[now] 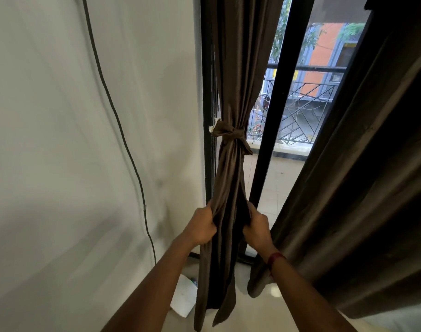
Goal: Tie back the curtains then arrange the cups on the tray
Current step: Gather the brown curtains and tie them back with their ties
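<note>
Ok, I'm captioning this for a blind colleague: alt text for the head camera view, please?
The left hand and right hand grip the lower part of a brown curtain already tied with a knotted band beside the window frame. A second brown curtain hangs loose on the right; a black cable runs down the white wall on the left.

Pale glossy floor (264, 312) beneath you, two things resting on it.
Well below your left fingers (212, 226), a flat white object (184, 298) lies at the wall's foot, partly tucked behind the tied curtain (228, 176). Below your right fingers (249, 230), the loose curtain's hem (258, 285) bunches onto the tiles.
</note>
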